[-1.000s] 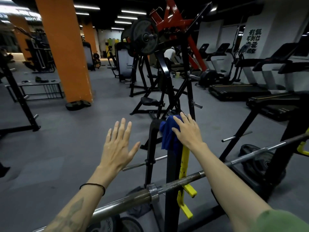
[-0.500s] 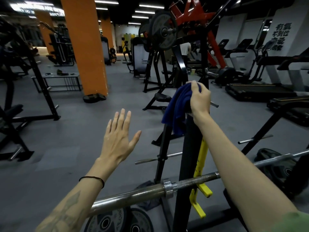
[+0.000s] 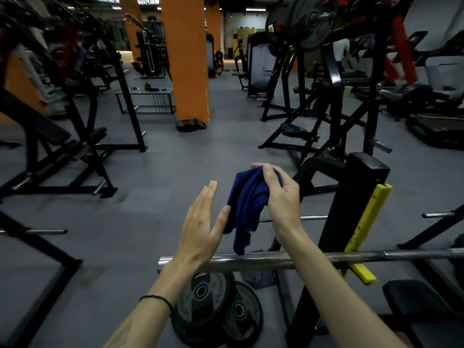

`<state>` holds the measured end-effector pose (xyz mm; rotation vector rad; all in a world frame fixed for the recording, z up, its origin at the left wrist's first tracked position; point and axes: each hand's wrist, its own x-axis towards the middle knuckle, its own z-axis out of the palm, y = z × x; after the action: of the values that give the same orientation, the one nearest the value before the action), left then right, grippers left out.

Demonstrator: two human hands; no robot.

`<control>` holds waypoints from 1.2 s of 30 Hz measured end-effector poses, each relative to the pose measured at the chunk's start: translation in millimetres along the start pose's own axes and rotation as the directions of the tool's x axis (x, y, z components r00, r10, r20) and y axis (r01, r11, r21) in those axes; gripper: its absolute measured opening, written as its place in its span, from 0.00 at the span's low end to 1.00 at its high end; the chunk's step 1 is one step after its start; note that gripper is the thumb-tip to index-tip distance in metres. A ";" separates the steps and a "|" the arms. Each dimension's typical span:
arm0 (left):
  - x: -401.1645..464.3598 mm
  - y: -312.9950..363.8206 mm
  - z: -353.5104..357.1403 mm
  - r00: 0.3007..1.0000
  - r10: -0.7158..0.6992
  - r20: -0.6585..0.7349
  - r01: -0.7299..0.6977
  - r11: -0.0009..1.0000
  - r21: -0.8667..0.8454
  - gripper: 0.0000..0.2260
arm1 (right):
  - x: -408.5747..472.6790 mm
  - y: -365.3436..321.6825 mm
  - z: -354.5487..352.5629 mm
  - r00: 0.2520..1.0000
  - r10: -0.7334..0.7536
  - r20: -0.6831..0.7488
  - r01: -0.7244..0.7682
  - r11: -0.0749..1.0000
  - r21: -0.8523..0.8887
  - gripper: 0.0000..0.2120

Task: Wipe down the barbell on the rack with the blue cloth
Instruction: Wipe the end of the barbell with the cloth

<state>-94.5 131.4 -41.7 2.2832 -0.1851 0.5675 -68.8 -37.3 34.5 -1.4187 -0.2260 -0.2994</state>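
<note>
While the right hand (image 3: 281,197) pinched the top of the blue cloth (image 3: 247,204) between curled fingers and thumb, the fabric hung down in loose folds, its lowest corner ending just above the barbell (image 3: 263,261). From the head camera, the left hand (image 3: 200,222) was flat and empty, fingers straight and together, its thumb tip at the cloth's left edge; whether it actually touched the fabric could not be told. Both hands were raised above the bar, in front of the chest. The barbell lay level across the lower part of the view, resting on a yellow hook (image 3: 361,271) fixed to the black rack upright (image 3: 349,209) on the right, with its bare left end sticking out past the left wrist. Two black weight plates (image 3: 218,312) leaned on the grey floor (image 3: 140,222) beneath the bar. An orange pillar (image 3: 185,59) stood farther back among other black machines.
</note>
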 end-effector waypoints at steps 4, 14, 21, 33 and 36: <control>-35.5 -23.2 -5.8 0.999 -0.041 0.016 0.042 0.998 -0.050 0.29 | -32.8 30.2 31.7 0.995 0.067 0.067 -0.069 0.997 0.028 0.12; -105.6 -80.1 -18.2 0.937 -0.347 -0.041 0.321 0.901 -0.293 0.07 | -87.5 95.0 55.7 0.957 0.248 0.152 -0.250 0.968 -0.004 0.11; -124.7 -101.9 -31.8 0.893 -0.421 -0.156 0.374 0.890 -0.260 0.06 | -111.3 131.9 33.5 0.922 0.268 0.278 -0.202 0.948 -0.245 0.09; -90.4 -123.3 -53.2 0.856 -0.391 -0.338 0.340 0.919 -0.202 0.06 | -126.0 172.4 8.8 0.968 0.185 0.172 -0.044 0.794 -0.606 0.28; -87.9 -127.1 -43.6 0.847 -0.401 -0.348 0.360 0.916 -0.179 0.06 | -117.9 175.5 -2.9 0.966 0.171 0.194 0.014 0.714 -0.700 0.30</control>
<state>-149.7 247.9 -137.4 1.9831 0.4147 0.7493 -120.8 -10.1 -168.6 -2.2306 -0.2673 -0.1309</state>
